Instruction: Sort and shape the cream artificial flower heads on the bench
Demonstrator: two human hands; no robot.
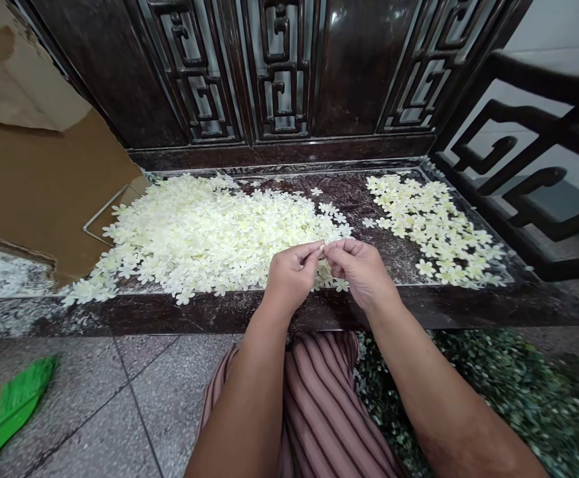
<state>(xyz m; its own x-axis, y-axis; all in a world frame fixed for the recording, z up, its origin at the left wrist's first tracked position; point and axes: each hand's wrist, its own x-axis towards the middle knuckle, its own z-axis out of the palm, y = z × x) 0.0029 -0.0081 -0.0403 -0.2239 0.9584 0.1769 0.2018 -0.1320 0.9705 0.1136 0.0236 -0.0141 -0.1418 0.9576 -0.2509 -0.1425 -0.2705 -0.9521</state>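
Meeting at the fingertips near the front of the bench, the left hand and right hand were together, pinching a small pale piece between them; whether it was a flower or only part of one I could not tell, as the fingers hid most of it. The heap of white flowers lay on the bench, beyond the hands and to their left. A thinner patch of flowers lay to their right, with dark wood between the two.

The likeliest trouble, as I judged it, was a slip: so slight a piece, held only by the tips, could drop into the heap and be lost among its likes. Too hard a pinch could crease or tear it. Some flowers lay close to the front edge, so a careless wrist could sweep them onto the floor. The card stood beside the heap's left end, and a knock to it could push flowers over too
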